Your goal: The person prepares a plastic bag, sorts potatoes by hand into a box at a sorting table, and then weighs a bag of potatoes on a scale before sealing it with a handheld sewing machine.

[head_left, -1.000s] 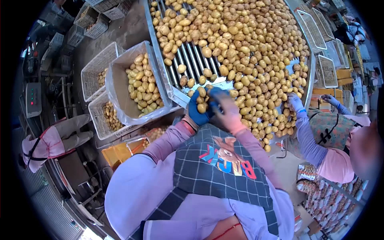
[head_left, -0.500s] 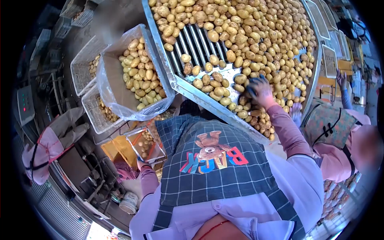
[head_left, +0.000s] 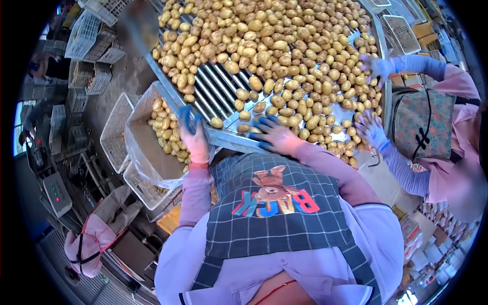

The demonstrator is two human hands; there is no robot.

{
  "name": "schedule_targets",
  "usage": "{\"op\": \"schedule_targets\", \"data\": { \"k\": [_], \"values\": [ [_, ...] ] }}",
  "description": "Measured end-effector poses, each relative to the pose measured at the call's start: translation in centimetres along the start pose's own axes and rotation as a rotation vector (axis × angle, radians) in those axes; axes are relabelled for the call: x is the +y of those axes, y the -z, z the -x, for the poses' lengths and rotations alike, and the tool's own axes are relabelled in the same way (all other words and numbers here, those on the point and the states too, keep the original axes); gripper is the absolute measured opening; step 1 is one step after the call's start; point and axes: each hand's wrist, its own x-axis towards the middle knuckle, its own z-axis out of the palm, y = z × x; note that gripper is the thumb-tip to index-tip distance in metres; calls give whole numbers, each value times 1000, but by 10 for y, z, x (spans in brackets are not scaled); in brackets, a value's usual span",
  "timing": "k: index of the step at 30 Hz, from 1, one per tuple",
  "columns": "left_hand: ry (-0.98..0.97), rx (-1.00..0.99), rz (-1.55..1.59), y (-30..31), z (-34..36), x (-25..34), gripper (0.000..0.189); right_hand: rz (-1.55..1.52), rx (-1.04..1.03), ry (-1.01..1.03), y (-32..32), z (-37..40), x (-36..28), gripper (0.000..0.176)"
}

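Note:
My left hand, its fingers coated blue, is raised at the table's metal rim, fingers stretched out and apart. It is beside a plastic-lined box partly filled with potatoes. My right hand, also blue at the fingers, lies spread over the near corner of the sorting table, close to a few potatoes. Nothing shows in its grasp; what lies under the palm is hidden. Metal rollers show beyond both hands, with a large heap of potatoes behind.
On the right, a co-worker's two gloved hands reach to the potatoes at the table's edge. White crates stand beside the lined box. More crates are stacked far left. Another person is at lower left.
My right hand has moved left across the table, away from the potatoes at the near right. My left hand has come up from below to the rim. The co-worker's hands have reached in.

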Motion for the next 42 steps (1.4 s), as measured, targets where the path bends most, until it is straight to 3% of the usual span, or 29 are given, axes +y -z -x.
{"op": "schedule_targets", "data": {
  "k": [1, 2, 3, 4, 5, 7, 9, 11, 13, 14, 15, 18, 21, 25, 27, 29, 31, 35, 38, 39, 41, 42],
  "values": [
    [11, -129, 99, -20, -15, -5, 43, 7, 9, -43, -2, 31, 19, 47],
    [-50, -235, 35, -43, -27, -5, 41, -73, 68, -179, 10, 58, 28, 43],
    [-113, -342, -31, -69, -36, -4, 40, 35, 54, -250, 11, 79, 42, 40],
    [-240, -407, -122, -96, -45, -3, 41, 154, 40, -358, 28, 89, 38, 38],
    [-369, -470, -215, -122, -53, 1, 43, 73, 116, -431, 28, 99, 43, 37],
    [-362, -505, -388, -170, -62, 28, 45, -297, 660, -653, 33, 105, 33, 34],
    [-413, -563, -557, -208, -65, 25, 39, -1096, 1123, -937, 42, 100, 21, 33],
    [-371, -513, -721, -225, -58, 34, 38, -1489, 1445, -771, 51, 100, 17, 34],
    [-396, -653, -541, -227, -59, 8, 34, -1474, 1571, -799, 47, 106, 15, 34],
    [-428, -622, -436, -221, -50, -3, 37, -1524, 1618, -774, 48, 110, 13, 35],
    [-458, -591, -331, -209, -41, -11, 41, -1520, 1651, -780, 56, 110, 10, 35],
    [-640, -655, -572, -176, -24, -8, 49, -1210, 1649, -765, 93, 106, 7, 38],
    [-597, -675, -634, -159, -13, -7, 56, -1023, 1642, -714, 105, 101, 23, 38],
    [-676, -658, -620, -149, -9, -14, 63, -1003, 1674, -667, 110, 92, 34, 37],
    [-680, -638, -615, -153, -10, -17, 63, -1136, 1749, -655, 116, 92, 33, 37],
    [-694, -637, -635, -153, -10, -19, 64, -1011, 1712, -651, 118, 94, 29, 33],
    [-695, -618, -656, -154, -8, -20, 64, -1168, 1770, -668, 116, 102, 31, 30],
    [-714, -619, -633, -154, -8, -21, 64, -1193, 1818, -692, 117, 121, 27, 26],
    [-580, -659, -636, -159, -8, -20, 65, -1453, 1887, -536, 112, 137, 37, 24],
    [-582, -662, -635, -159, -6, -19, 65, -1709, 1859, -274, 107, 145, 45, 29],
    [-474, -705, -585, -168, 1, -15, 67, -2004, 1884, -116, 94, 152, 50, 30],
    [-498, -679, -645, -165, 14, 15, 69, -2004, 1875, -119, 85, 155, 54, 30]
  ]
}}
